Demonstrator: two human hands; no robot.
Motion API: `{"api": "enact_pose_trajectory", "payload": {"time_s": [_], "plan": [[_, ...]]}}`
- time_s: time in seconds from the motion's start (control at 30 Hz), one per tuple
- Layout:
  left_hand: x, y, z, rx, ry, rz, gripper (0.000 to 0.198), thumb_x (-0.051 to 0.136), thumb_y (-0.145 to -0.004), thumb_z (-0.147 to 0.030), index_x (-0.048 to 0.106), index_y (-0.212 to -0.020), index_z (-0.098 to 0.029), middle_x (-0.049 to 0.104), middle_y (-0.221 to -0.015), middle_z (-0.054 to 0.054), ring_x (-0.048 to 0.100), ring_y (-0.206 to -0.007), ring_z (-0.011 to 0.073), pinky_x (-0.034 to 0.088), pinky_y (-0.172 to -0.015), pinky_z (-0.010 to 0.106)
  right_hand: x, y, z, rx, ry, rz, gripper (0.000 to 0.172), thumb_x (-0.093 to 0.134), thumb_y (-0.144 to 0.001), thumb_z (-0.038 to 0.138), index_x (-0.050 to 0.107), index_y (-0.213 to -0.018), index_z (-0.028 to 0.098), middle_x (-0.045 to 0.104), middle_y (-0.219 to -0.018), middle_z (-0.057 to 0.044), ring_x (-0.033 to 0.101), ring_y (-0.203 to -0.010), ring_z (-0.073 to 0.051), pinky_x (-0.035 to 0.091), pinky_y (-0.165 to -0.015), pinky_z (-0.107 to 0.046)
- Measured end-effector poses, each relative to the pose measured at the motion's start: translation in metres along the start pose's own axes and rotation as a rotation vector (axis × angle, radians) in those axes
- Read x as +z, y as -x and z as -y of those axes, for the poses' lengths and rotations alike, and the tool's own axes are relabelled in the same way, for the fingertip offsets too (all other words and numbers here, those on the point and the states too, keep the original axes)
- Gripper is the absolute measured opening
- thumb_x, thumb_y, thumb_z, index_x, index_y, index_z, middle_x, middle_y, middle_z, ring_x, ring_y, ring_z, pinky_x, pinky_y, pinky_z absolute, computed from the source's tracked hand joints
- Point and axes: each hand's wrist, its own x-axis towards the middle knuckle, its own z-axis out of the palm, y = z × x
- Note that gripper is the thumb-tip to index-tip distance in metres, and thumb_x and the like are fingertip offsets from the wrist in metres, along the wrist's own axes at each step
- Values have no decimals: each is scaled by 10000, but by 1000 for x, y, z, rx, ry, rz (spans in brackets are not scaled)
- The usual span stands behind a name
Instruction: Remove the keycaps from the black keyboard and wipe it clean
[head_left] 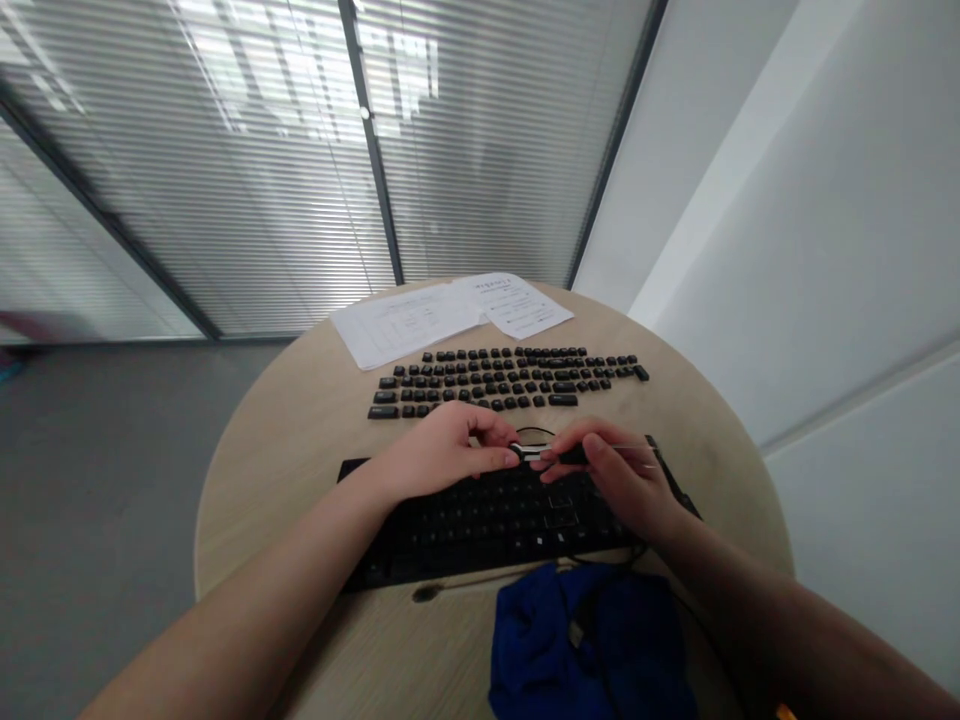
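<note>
Above the black keyboard (480,525), both hands meet at a small tool, seemingly a keycap puller (534,453), with a silver middle and black parts. My left hand (442,448) pinches its left end between thumb and fingers. The tool's right part lies in my right hand (626,480), whose fingers are closed round a black section. Thin wire-like lines stick out past those fingers on the right. The keyboard lies crosswise under both hands, its upper middle partly covered by them. Rows of loose black keycaps (487,378) are laid out just beyond.
Printed paper sheets (420,322) lie at the far side of the round wooden table (255,480). A blue cloth (540,640) with a cable and USB plug (576,634) sits at the near edge. A thin stick with a dark tip (426,593) rests before the keyboard.
</note>
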Motion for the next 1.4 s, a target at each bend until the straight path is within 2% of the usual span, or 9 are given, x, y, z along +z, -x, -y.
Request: {"api": "enact_pose_trajectory", "payload": {"time_s": [0.2,0.37,0.47,0.57,0.77,1.0,1.2,1.33,1.4], "plan": [[5,2,-3,9,3,-64,232,766,-832,-414,757,-865,-185,667,-706,-16,587,-624,126,447,-595,260,-2,15,-3,-138,167,-25,373,489,-1114,438,808,-1048,256,807,-981,-71,801,-845,-210,692,-727,-332],[4,0,2,-17,148,-163,269,788,-816,-418,729,-909,-173,598,-709,-38,553,-582,104,493,-561,257,-9,21,4,-408,477,-67,462,361,-1132,436,785,-1048,272,778,-891,-78,755,-846,-254,626,-774,-426],[5,0,2,-31,223,-158,294,802,-801,-391,745,-987,-170,588,-715,-42,553,-613,106,537,-573,261,-14,20,14,-547,737,-64,403,400,-1113,401,773,-1031,273,746,-985,-103,726,-923,-274,605,-813,-456],[8,1,-3,-61,273,-92,301,807,-784,-341,754,-1032,-179,593,-707,-52,561,-621,100,544,-573,243,-15,16,19,-631,948,-40,291,460,-1083,272,742,-1155,273,740,-1016,-110,720,-930,-271,612,-813,-444],[24,7,-16,-101,322,45,264,783,-801,-337,756,-1000,-166,703,-838,-5,578,-656,87,525,-550,198,-7,9,14,-609,1190,151,301,474,-1081,209,709,-1270,216,730,-796,-48,663,-666,-190,544,-599,-310],[33,6,-9,-84,377,31,524,822,-772,-356,603,-1221,-198,704,-900,-11,632,-742,124,509,-544,200,-5,8,9,-567,1222,185,263,514,-1078,251,717,-1242,220,772,-890,-63,702,-771,-202,570,-697,-325],[31,7,-7,-43,305,64,467,767,-798,-362,576,-1197,-213,649,-818,-40,614,-714,135,513,-588,246,-4,9,8,-479,1152,187,104,632,-996,239,695,-1078,237,761,-898,-54,699,-789,-211,559,-715,-333],[15,18,-14,-14,-135,17,479,717,-858,-373,634,-1309,-236,746,-1100,54,709,-965,238,585,-852,410,-36,-4,21,-380,1265,65,94,661,-972,291,708,-1033,238,763,-915,-67,708,-841,-237,548,-761,-361],[7,23,-15,11,-457,-24,405,702,-892,-350,699,-1282,-243,748,-1222,81,697,-1122,299,540,-1017,487,-63,-21,29,-163,1384,63,176,660,-973,328,722,-1099,221,779,-958,-67,722,-860,-242,540,-784,-368]]}}
